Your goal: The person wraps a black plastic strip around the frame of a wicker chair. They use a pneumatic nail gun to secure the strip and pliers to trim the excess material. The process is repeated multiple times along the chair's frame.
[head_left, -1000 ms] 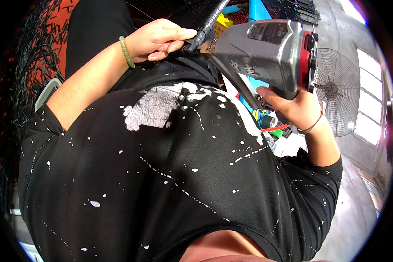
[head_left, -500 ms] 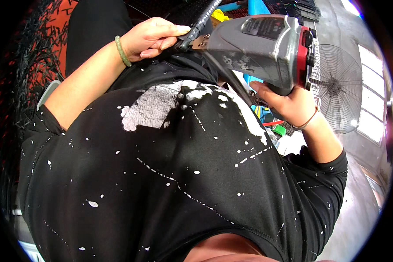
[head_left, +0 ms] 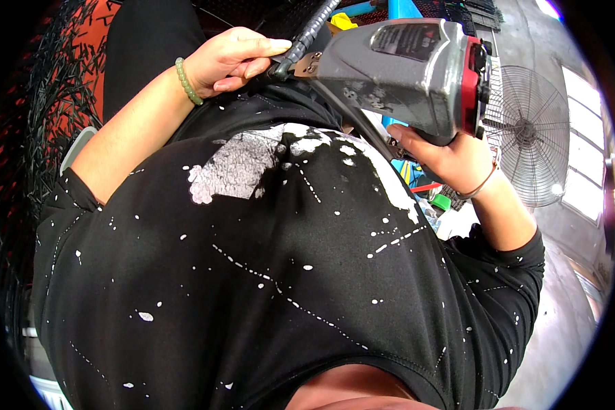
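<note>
A grey handheld power tool (head_left: 389, 72), with a red and black rear end and a metal nose, lies across the upper right. My right hand (head_left: 451, 160) is wrapped round its handle, whose lower part is hidden. To the left, my left hand (head_left: 236, 58) has its fingers curled and its thumb laid along a black ribbed cable bundle (head_left: 311, 34). The tool's metal nose (head_left: 309, 65) meets that bundle just right of my left fingertips. What the nose grips there, if anything, is too small to tell. A dark strap or cord runs below the tool's body.
Many short black plastic scraps (head_left: 65, 82) lie over a red surface at the left. A large black fan (head_left: 526, 133) stands at the right near a bright window (head_left: 584, 140). Beyond the tool are a yellow item (head_left: 343, 22), blue parts (head_left: 403, 9) and a green piece (head_left: 441, 201).
The tool has shifted slightly left and up, its nose nearer my left fingers. My left hand has moved a little left. Both grips stay the same.
</note>
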Demonstrator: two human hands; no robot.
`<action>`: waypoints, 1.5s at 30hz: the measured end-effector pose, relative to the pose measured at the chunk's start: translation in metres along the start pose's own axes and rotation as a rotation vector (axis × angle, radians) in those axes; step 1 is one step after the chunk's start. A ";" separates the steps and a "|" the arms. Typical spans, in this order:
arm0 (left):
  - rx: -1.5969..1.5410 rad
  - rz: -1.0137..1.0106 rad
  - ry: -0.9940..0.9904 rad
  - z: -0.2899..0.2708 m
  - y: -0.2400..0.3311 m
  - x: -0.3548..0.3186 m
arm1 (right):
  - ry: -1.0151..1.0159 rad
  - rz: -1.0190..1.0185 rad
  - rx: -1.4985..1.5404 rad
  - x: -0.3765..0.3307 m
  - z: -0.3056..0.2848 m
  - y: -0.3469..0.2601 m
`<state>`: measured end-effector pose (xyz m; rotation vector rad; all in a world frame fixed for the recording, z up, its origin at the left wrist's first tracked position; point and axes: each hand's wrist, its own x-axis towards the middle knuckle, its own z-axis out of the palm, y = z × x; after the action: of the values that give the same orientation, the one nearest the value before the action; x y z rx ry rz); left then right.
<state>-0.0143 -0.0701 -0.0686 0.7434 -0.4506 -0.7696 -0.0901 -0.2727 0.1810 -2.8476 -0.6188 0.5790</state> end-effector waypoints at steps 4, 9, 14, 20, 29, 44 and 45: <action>0.012 -0.003 -0.009 -0.002 0.000 0.001 | -0.004 -0.055 -0.003 0.000 0.000 0.003; 0.027 -0.032 0.040 0.002 0.003 0.005 | 0.036 0.038 0.130 0.001 0.000 0.003; 0.068 -0.008 0.072 0.012 0.008 0.007 | 0.081 0.389 0.420 -0.016 -0.010 0.010; 0.058 -0.077 0.088 -0.016 0.000 -0.006 | 0.380 0.382 0.785 -0.023 0.035 0.040; 0.119 -0.256 0.246 -0.007 0.028 -0.038 | 0.485 0.532 1.094 -0.034 0.083 0.082; 0.436 -0.460 0.388 0.036 0.060 -0.037 | 0.509 0.516 1.188 -0.017 0.126 0.101; 0.462 -0.416 0.416 0.039 0.057 -0.040 | 0.522 0.513 1.201 -0.016 0.124 0.096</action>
<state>-0.0375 -0.0291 -0.0046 1.4264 -0.0880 -0.8771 -0.1188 -0.3560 0.0500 -1.8038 0.4514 0.1241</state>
